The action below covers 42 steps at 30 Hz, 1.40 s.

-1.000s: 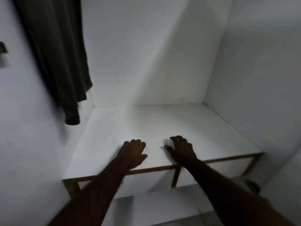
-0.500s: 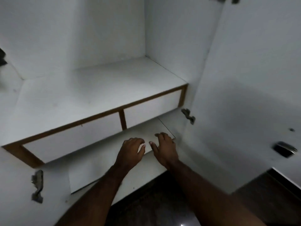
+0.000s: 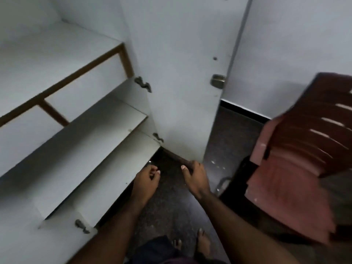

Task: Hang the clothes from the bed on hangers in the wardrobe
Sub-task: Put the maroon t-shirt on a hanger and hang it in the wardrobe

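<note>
Dark speckled floor (image 3: 171, 216) lies under my bare feet (image 3: 203, 242). Ahead of them my left hand (image 3: 145, 181) hangs with its fingers loosely curled on nothing, just beside the lowest shelf's front edge. My right hand (image 3: 196, 180) is at the lower corner of the open door (image 3: 181, 73). Its fingers curl out of sight, and I cannot tell whether they grip that brown bottom edge. On my left the wardrobe (image 3: 85, 141) stands open, white inside. The long edges of its shelves run slantwise from lower left up toward the hinges (image 3: 142, 84), and the upper shelf is trimmed in brown wood. The door carries a metal latch (image 3: 218, 81). Farther right a blurred reddish-brown chair (image 3: 295, 159) stands before a pale wall (image 3: 295, 44).
</note>
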Motion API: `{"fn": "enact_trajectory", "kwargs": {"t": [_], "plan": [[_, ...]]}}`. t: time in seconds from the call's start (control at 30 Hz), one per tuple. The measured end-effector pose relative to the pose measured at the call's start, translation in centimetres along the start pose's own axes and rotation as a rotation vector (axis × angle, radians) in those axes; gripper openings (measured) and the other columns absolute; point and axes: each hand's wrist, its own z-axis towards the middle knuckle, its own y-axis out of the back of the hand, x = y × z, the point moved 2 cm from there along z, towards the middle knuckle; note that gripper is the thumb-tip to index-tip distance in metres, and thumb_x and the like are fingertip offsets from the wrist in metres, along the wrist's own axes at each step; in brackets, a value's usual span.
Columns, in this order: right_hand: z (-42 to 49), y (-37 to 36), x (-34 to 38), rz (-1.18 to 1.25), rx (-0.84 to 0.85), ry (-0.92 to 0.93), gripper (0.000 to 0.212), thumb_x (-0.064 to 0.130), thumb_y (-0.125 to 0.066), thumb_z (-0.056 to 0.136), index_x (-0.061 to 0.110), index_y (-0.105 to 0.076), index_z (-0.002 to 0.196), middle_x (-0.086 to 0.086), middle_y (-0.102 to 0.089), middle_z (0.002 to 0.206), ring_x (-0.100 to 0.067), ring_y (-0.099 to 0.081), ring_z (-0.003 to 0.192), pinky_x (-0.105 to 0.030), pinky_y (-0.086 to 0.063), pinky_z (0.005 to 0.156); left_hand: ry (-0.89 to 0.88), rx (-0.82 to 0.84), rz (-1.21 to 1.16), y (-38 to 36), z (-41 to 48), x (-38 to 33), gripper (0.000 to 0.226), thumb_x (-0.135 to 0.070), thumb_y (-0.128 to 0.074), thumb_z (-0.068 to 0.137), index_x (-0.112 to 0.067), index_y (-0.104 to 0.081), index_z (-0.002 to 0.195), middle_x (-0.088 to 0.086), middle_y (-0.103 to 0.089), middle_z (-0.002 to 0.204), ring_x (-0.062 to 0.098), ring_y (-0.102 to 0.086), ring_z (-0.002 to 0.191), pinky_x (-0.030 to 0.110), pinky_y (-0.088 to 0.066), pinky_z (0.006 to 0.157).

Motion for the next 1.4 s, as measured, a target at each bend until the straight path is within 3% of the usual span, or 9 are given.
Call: {"fn": "enact_trajectory", "kwargs": {"t": [0.27, 0.43, 0.67, 0.8, 0.9, 1.07, 1.2, 1.33, 1.4], "plan": [[-8.5, 8.7, -7.7, 0.001, -0.3, -0.308, 0.046, 0.048, -0.054, 0.093, 0.017, -0.053, 0.127, -0.007, -0.055, 0.127, -0.026, -0.053, 0.118, -0.04, -0.043, 0.101, -0.117, 0.368, -0.152, -10.8, -2.8, -5.6, 0.015, -0.012, -0.071, 0.085, -0.008, -0.067, 0.099, 0.004, -0.066, 0.08, 0.023, -0.065, 0.08, 0.034, -0.053, 0.082], [-16.6, 13.1, -12.5, 0.026, -0.543, -0.538, 0.043, 0.043, -0.059, 0.093, 0.012, -0.055, 0.123, -0.012, -0.056, 0.124, -0.029, -0.054, 0.117, -0.041, -0.044, 0.097, -0.164, 0.692, -0.213, -16.8, -9.3, -9.1, 0.022, -0.017, -0.07, 0.087, -0.016, -0.059, 0.105, 0.004, -0.063, 0.093, 0.02, -0.062, 0.089, 0.03, -0.049, 0.083], [-26.8, 16.7, -17.0, 0.136, -0.787, -0.778, 0.047, 0.043, -0.057, 0.094, 0.013, -0.052, 0.13, -0.011, -0.051, 0.131, -0.026, -0.052, 0.12, -0.034, -0.041, 0.099, -0.292, 1.093, -0.064, -21.4, -17.6, -12.4, 0.059, -0.031, -0.072, 0.085, -0.013, -0.048, 0.136, 0.007, -0.053, 0.129, 0.021, -0.054, 0.115, 0.033, -0.045, 0.093], [-31.8, 18.8, -19.3, 0.248, -0.898, -0.852, 0.051, 0.043, -0.059, 0.094, 0.013, -0.05, 0.133, -0.011, -0.049, 0.134, -0.025, -0.052, 0.12, -0.03, -0.04, 0.098, -0.433, 1.207, 0.12, -23.4, -19.0, -14.6, 0.063, -0.03, -0.071, 0.087, -0.012, -0.044, 0.14, 0.013, -0.05, 0.137, 0.025, -0.053, 0.12, 0.029, -0.042, 0.089], [-36.5, 20.4, -21.9, 0.369, -1.019, -0.92, 0.05, 0.045, -0.059, 0.094, 0.014, -0.05, 0.133, -0.009, -0.049, 0.133, -0.023, -0.053, 0.117, -0.029, -0.043, 0.095, -0.508, 1.254, 0.188, -25.6, -21.1, -17.4, 0.063, -0.032, -0.071, 0.086, -0.012, -0.044, 0.139, 0.013, -0.051, 0.135, 0.02, -0.052, 0.111, 0.029, -0.043, 0.088], [-44.5, 22.8, -27.4, 0.551, -1.229, -0.983, 0.048, 0.043, -0.061, 0.094, 0.013, -0.052, 0.13, -0.009, -0.052, 0.131, -0.023, -0.053, 0.118, -0.033, -0.043, 0.1, -0.615, 1.301, 0.09, -29.9, -32.6, -24.3, 0.046, -0.027, -0.069, 0.089, -0.009, -0.053, 0.128, 0.008, -0.063, 0.113, 0.012, -0.059, 0.089, 0.019, -0.045, 0.068], [-50.3, 24.9, -32.5, 0.681, -1.352, -1.014, 0.048, 0.041, -0.063, 0.092, 0.012, -0.054, 0.129, -0.009, -0.057, 0.131, -0.023, -0.054, 0.12, -0.031, -0.042, 0.101, -0.684, 1.438, 0.042, -33.4, -44.9, -28.3, 0.038, -0.03, -0.068, 0.089, -0.016, -0.054, 0.122, 0.003, -0.066, 0.108, 0.015, -0.063, 0.099, 0.029, -0.05, 0.085], [-56.5, 27.5, -37.4, 0.805, -1.451, -1.046, 0.048, 0.04, -0.064, 0.092, 0.011, -0.055, 0.129, -0.011, -0.059, 0.128, -0.025, -0.056, 0.119, -0.032, -0.043, 0.1, -0.901, 1.552, 0.166, -37.4, -54.8, -30.5, 0.045, -0.033, -0.074, 0.084, -0.019, -0.056, 0.124, 0.0, -0.062, 0.111, 0.013, -0.062, 0.103, 0.028, -0.05, 0.092], [-59.6, 28.2, -39.4, 0.861, -1.531, -1.067, 0.047, 0.038, -0.065, 0.091, 0.011, -0.055, 0.129, -0.011, -0.059, 0.127, -0.025, -0.057, 0.117, -0.033, -0.045, 0.1, -0.955, 1.579, 0.21, -39.0, -58.5, -31.1, 0.043, -0.029, -0.072, 0.086, -0.018, -0.057, 0.124, 0.001, -0.061, 0.11, 0.012, -0.061, 0.1, 0.024, -0.05, 0.088]]}}
